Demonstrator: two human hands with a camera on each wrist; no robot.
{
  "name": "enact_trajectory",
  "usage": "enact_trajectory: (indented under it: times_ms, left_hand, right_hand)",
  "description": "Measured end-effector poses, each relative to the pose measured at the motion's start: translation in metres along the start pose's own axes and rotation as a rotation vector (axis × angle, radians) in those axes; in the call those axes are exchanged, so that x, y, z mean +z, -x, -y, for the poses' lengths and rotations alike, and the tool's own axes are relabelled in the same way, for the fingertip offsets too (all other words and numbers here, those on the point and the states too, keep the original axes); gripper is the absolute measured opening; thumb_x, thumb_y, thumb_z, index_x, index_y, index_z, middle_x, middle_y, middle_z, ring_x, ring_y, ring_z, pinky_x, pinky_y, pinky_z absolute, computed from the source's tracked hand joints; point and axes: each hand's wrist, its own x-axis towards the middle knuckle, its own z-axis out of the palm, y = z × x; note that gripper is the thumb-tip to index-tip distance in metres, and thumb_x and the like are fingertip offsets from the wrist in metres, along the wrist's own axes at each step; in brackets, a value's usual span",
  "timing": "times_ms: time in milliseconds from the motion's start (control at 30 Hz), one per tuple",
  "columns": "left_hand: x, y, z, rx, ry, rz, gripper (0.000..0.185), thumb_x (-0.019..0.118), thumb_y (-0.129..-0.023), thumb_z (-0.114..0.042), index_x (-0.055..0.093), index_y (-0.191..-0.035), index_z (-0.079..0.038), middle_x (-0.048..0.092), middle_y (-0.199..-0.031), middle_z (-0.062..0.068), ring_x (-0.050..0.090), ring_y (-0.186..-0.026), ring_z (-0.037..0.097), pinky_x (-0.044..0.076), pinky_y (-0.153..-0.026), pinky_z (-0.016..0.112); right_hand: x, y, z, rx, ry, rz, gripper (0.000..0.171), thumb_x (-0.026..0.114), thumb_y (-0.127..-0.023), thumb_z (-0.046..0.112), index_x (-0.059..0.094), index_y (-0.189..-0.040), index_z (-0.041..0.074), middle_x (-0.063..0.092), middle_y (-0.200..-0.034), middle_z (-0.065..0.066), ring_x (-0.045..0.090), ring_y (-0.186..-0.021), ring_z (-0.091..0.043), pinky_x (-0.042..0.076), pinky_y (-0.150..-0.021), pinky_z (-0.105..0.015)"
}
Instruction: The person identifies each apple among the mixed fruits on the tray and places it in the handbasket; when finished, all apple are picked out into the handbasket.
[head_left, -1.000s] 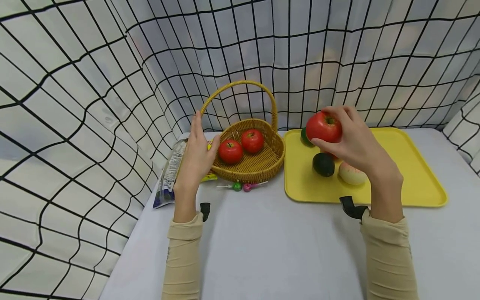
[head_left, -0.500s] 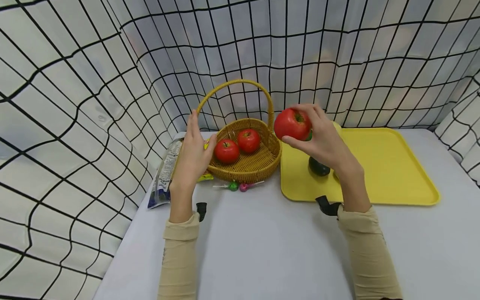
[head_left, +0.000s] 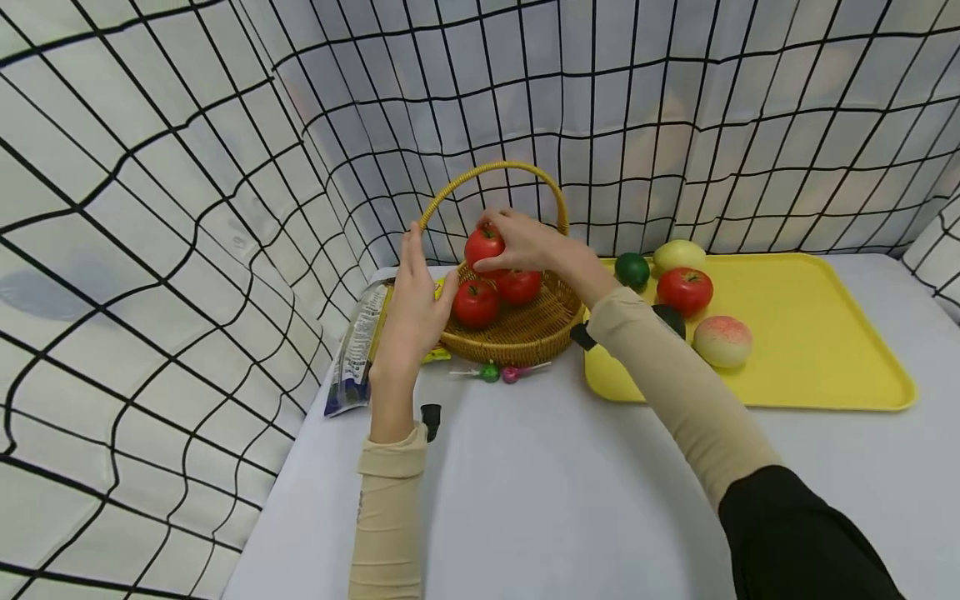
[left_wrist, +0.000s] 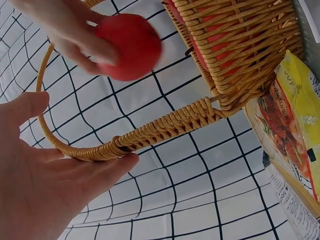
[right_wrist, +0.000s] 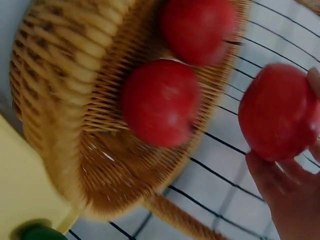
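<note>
My right hand (head_left: 504, 243) grips a red fruit (head_left: 483, 246) from above, just over the wicker basket (head_left: 525, 340) and under its arched handle (head_left: 491, 169). Two more red fruits (head_left: 475, 302) (head_left: 520, 286) lie inside the basket. In the right wrist view the held fruit (right_wrist: 277, 112) hangs beside those two (right_wrist: 160, 102) (right_wrist: 197, 30). My left hand (head_left: 429, 262) is flat and upright against the basket's left side, fingers straight. The left wrist view shows its palm (left_wrist: 40, 185) by the handle (left_wrist: 150, 132), with the held fruit (left_wrist: 130, 47) above.
A yellow tray (head_left: 817, 342) at the right holds a green lime (head_left: 632, 270), a pale yellow fruit (head_left: 678, 254), a red fruit (head_left: 684, 290) and a peach (head_left: 722, 341). Two lollipops (head_left: 498, 372) lie before the basket. Snack packets (head_left: 358, 346) sit at its left.
My right hand has carried the red fruit leftward from above the tray to over the basket. The left hand has stayed against the basket's side.
</note>
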Motion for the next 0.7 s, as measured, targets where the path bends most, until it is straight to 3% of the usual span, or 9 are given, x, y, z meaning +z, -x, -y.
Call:
enact_trajectory:
  times_ms: [200, 400, 533, 700]
  left_hand:
    - [0.007, 0.005, -0.001, 0.002, 0.019, 0.002, 0.085, 0.049, -0.108, -0.038, -0.01, -0.166, -0.02, -0.004, -0.175, 0.008, 0.017, -0.161, 0.034, 0.032, -0.125, 0.055]
    - [0.005, 0.006, -0.003, 0.009, 0.001, -0.019, 0.084, 0.048, -0.108, -0.04, -0.009, -0.166, -0.019, -0.002, -0.175, 0.008, 0.014, -0.162, 0.032, 0.028, -0.127, 0.055]
    - [-0.001, 0.003, -0.005, 0.019, -0.003, -0.028, 0.084, 0.048, -0.108, -0.04, -0.008, -0.166, -0.019, -0.003, -0.175, 0.008, 0.013, -0.162, 0.032, 0.026, -0.128, 0.055]
    - [-0.001, 0.001, -0.004, 0.004, 0.008, 0.003, 0.084, 0.046, -0.108, -0.042, -0.012, -0.166, -0.024, -0.006, -0.175, 0.005, 0.011, -0.162, 0.032, 0.027, -0.128, 0.054]
  right_hand:
    - [0.027, -0.032, -0.009, 0.1, 0.033, 0.097, 0.071, 0.066, -0.096, 0.052, 0.035, -0.147, 0.014, 0.042, -0.15, -0.019, 0.054, -0.129, -0.034, 0.049, -0.11, -0.052]
    - [0.037, -0.036, -0.005, 0.152, 0.021, 0.165, 0.072, 0.061, -0.097, 0.056, 0.032, -0.147, 0.014, 0.041, -0.15, -0.02, 0.05, -0.135, -0.034, 0.044, -0.116, -0.054]
    - [0.039, -0.038, -0.001, 0.139, 0.093, 0.234, 0.074, 0.063, -0.097, 0.056, 0.032, -0.148, 0.012, 0.044, -0.149, -0.017, 0.048, -0.136, -0.032, 0.042, -0.118, -0.051]
    - [0.048, -0.038, -0.003, 0.178, 0.178, 0.299, 0.088, 0.06, -0.097, 0.059, 0.02, -0.16, 0.012, 0.024, -0.167, -0.02, 0.037, -0.15, -0.041, 0.032, -0.125, -0.056]
